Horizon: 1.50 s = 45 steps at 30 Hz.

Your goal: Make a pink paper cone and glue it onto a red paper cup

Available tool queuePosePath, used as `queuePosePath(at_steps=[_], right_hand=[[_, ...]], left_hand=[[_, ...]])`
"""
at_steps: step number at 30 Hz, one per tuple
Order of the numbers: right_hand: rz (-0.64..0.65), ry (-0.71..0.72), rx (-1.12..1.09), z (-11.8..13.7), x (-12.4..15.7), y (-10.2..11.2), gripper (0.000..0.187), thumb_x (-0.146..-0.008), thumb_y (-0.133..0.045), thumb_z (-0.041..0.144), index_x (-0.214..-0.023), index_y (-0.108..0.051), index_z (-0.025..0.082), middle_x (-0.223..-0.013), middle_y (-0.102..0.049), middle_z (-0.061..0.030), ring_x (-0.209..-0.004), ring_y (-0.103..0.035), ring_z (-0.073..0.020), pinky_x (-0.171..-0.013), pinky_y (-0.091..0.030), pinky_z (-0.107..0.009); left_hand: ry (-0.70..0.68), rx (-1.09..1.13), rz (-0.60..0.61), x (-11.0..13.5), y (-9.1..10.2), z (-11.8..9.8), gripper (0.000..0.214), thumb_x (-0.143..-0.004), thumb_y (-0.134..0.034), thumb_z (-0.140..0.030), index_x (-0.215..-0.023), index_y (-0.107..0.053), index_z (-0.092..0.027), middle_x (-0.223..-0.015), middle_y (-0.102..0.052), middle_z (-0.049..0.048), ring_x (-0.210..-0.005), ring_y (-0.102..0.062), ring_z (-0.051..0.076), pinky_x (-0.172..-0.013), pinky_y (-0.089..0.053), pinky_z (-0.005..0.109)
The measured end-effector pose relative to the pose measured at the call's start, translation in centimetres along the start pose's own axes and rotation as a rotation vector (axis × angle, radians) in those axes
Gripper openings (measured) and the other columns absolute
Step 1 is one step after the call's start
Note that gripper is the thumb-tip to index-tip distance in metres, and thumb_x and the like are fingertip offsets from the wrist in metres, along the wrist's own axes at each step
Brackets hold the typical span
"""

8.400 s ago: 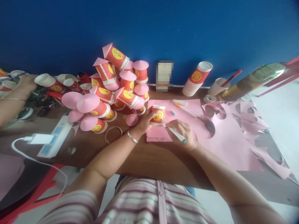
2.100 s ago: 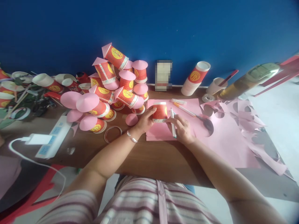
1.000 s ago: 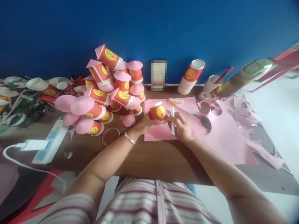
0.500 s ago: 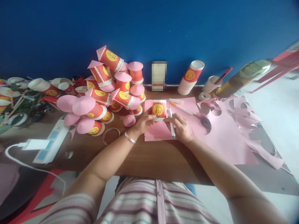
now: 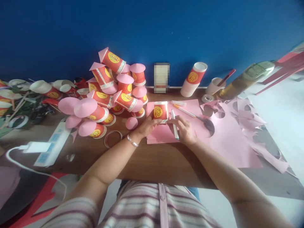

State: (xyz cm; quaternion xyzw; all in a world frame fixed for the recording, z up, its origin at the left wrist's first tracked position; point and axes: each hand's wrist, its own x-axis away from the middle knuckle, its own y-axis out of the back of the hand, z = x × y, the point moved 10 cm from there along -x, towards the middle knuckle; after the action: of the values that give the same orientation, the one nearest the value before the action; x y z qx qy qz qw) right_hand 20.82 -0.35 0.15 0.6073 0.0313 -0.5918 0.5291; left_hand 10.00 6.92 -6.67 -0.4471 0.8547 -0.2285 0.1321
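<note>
A red paper cup [image 5: 161, 112] with a yellow round print stands upside down in front of me, above pink paper sheets [image 5: 163, 136]. My left hand [image 5: 151, 126] grips its lower left side, fingers closed round it. At its lower right edge, the fingertips of my right hand [image 5: 186, 129] touch the rim. That hand also holds a white marker [image 5: 175, 125], uncapped and slanting upward. Its cap end near my palm is greenish. Behind the cup lie a white glue stick or tube [image 5: 178, 103] and an orange-and-white pencil-like stick [image 5: 181, 109].
Red cups with pink paper cones [image 5: 85, 107] are piled on the left. A power strip [image 5: 51, 142] with a plugged charger lies nearby. Stacked cups [image 5: 193, 79], a tape roll [image 5: 208, 98], scissors [image 5: 209, 126] and cut pink paper [image 5: 239, 136] are to the right.
The cup has turned a little in my hands, its yellow print shifting to the left. The marker stays in my right hand.
</note>
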Motion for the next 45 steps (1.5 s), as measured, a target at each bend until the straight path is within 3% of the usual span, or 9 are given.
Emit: queuePosePath(at_steps=[7,13,17,23,32,39,45], right_hand=[[-0.013,-0.014,-0.037,-0.3,0.2,-0.1,0.021,-0.101,-0.059,0.017,-0.121,-0.060,0.023,-0.091,-0.069,-0.0051,-0.070,-0.068,-0.0163,-0.059,-0.051,-0.026],[-0.012,-0.044,-0.045,-0.7,0.4,-0.2,0.024,-0.102,-0.056,0.017,-0.125,-0.056,0.023,-0.090,-0.070,-0.0050,-0.072,-0.069,-0.0181,-0.060,-0.052,-0.027],[-0.003,-0.051,-0.092,-0.8,0.1,-0.1,0.026,-0.102,-0.055,0.019,-0.127,-0.057,0.024,-0.092,-0.069,-0.0051,-0.074,-0.069,-0.0177,-0.064,-0.055,-0.028],[0.058,-0.093,-0.106,-1.4,-0.1,0.0,0.037,-0.104,-0.053,0.025,-0.141,-0.055,0.023,-0.104,-0.070,-0.0108,-0.088,-0.071,-0.0219,-0.071,-0.061,-0.034],[0.048,-0.105,-0.121,-1.4,0.0,0.1,0.041,-0.104,-0.054,0.027,-0.144,-0.055,0.024,-0.109,-0.068,-0.0125,-0.092,-0.071,-0.0239,-0.073,-0.062,-0.037],[0.030,-0.122,-0.146,-1.6,0.0,0.1,0.042,-0.103,-0.056,0.026,-0.145,-0.056,0.026,-0.110,-0.069,-0.0116,-0.091,-0.070,-0.0230,-0.076,-0.062,-0.038],[-0.057,-0.116,-0.193,-1.4,-0.1,0.9,0.033,-0.102,-0.057,0.026,-0.135,-0.063,0.027,-0.106,-0.068,-0.0100,-0.090,-0.069,-0.0228,-0.076,-0.061,-0.038]], left_hand=[[-0.007,0.036,0.007,0.0,0.4,0.3,0.040,-0.083,-0.079,-0.031,-0.120,-0.067,-0.023,-0.114,-0.076,0.0061,-0.118,-0.069,0.026,-0.103,-0.052,0.040],[0.011,0.037,-0.008,-0.1,0.5,0.4,0.046,-0.080,-0.080,-0.033,-0.122,-0.066,-0.023,-0.111,-0.076,0.0068,-0.111,-0.072,0.027,-0.097,-0.056,0.042],[-0.036,-0.007,-0.078,0.0,0.6,-0.4,0.048,-0.075,-0.085,-0.028,-0.119,-0.066,-0.021,-0.108,-0.075,0.0049,-0.104,-0.072,0.022,-0.099,-0.055,0.040],[-0.046,-0.107,-0.232,0.2,2.2,-0.2,0.056,-0.071,-0.091,-0.028,-0.119,-0.062,-0.023,-0.109,-0.072,0.0035,-0.105,-0.069,0.022,-0.104,-0.054,0.046],[-0.066,-0.220,-0.234,0.4,2.2,-0.5,0.050,-0.077,-0.087,-0.032,-0.116,-0.059,-0.019,-0.110,-0.070,0.0062,-0.107,-0.067,0.023,-0.104,-0.051,0.048],[-0.042,-0.299,-0.259,0.5,2.1,-0.2,0.058,-0.072,-0.089,-0.034,-0.117,-0.055,-0.021,-0.100,-0.064,0.0029,-0.094,-0.064,0.019,-0.091,-0.054,0.042],[-0.011,-0.318,-0.223,0.6,1.9,0.3,0.060,-0.074,-0.088,-0.032,-0.120,-0.052,-0.021,-0.104,-0.064,0.0040,-0.096,-0.064,0.019,-0.086,-0.055,0.037]])
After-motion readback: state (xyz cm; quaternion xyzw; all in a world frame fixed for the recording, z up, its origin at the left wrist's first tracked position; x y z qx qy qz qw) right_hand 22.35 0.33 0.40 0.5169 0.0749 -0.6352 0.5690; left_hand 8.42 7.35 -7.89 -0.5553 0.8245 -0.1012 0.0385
